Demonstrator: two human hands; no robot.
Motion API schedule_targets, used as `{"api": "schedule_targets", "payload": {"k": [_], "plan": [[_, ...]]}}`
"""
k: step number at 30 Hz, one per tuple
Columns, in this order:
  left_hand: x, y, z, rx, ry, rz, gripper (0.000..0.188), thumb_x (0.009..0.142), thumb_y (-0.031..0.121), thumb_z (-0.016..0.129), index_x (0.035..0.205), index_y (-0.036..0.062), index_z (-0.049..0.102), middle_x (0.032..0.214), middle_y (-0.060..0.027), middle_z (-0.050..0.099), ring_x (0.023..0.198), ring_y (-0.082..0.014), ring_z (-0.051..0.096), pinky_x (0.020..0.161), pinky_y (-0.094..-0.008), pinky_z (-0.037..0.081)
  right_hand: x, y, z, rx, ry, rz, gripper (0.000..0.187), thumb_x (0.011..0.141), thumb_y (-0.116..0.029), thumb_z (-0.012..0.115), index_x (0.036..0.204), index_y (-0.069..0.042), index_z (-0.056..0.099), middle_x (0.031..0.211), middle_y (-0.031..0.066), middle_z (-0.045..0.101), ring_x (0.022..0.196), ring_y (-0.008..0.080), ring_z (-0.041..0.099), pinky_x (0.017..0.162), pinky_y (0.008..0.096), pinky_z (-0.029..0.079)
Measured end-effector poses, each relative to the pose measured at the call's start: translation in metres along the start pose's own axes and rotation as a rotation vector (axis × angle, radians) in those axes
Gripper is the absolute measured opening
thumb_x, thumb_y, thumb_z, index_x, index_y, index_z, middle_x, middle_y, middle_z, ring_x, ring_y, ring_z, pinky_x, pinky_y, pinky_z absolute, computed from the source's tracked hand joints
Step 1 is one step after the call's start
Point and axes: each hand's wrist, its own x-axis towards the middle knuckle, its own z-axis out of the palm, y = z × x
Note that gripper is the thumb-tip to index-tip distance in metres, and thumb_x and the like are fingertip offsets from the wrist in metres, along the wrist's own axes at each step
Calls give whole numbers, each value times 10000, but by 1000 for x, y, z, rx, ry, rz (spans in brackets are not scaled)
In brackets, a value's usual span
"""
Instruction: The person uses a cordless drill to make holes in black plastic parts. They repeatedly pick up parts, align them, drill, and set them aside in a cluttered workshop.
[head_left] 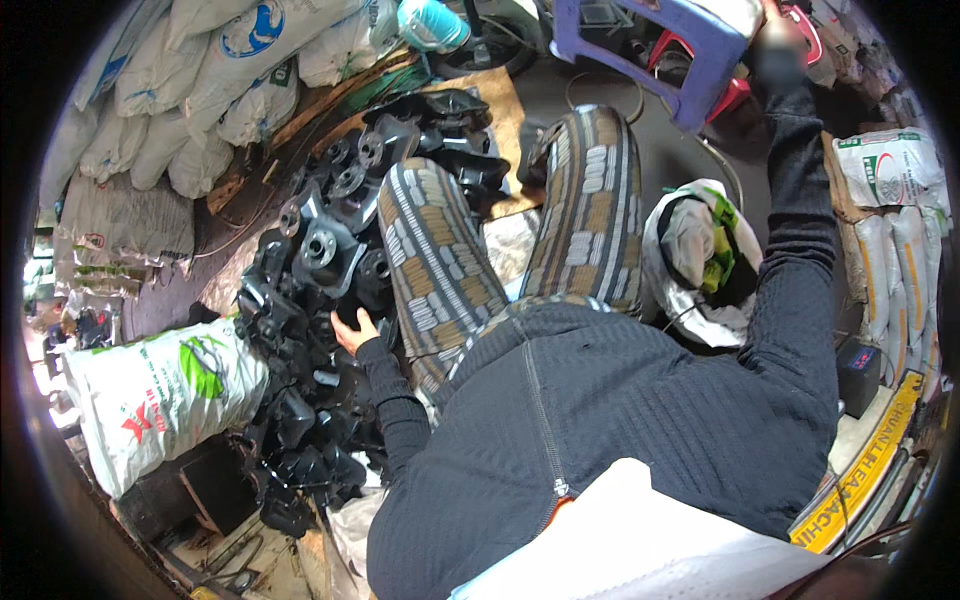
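My left hand (354, 333) is beside my left thigh, at the edge of a heap of glossy black moulded plastic parts (325, 250). Its thumb and fingers are apart, and I see nothing held in them. Several of the parts have round, ring-shaped ends. My right arm stretches far forward to the upper right, where my right hand (770, 12) is beside a white thing (733, 14) on top of a purple-blue plastic stool (652, 50). The picture's edge and blur hide most of its fingers, so its grip is unclear.
Stacked white sacks (220, 70) fill the far left; another white sack (165, 395) lies left of the heap. An open white bag (690, 240) stands by my right knee. Red plastic (735, 95) shows behind the stool. More bags (890, 170) and a yellow curved strip (860, 470) line the right.
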Motion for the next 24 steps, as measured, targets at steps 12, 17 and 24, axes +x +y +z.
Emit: {"api": "schedule_targets", "payload": {"k": [12, 17, 24], "plan": [[-1, 250, 51, -75, -153, 799, 478, 752, 51, 428, 1220, 85, 518, 1193, -131, 535, 1059, -304, 510, 911, -390, 371, 163, 173, -20, 301, 174, 49, 543, 781, -283, 598, 1205, 23, 450, 1167, 182, 537, 984, 313, 576, 875, 412, 470], [6, 265, 70, -78, -290, 790, 467, 770, 89, 398, 1221, 19, 496, 1202, -168, 520, 1084, -327, 490, 944, -398, 340, 223, 273, 4, 408, 311, 15, 637, 741, -329, 653, 1200, 51, 429, 1151, 217, 530, 968, 332, 575, 862, 432, 475], [17, 266, 92, -87, -410, 661, 444, 790, 122, 392, 1197, -27, 490, 1185, -205, 510, 1081, -341, 488, 956, -394, 342, 289, 387, 31, 289, 769, -69, 748, 695, -365, 724, 1198, 82, 398, 1134, 251, 524, 952, 342, 576, 837, 441, 486]]}}
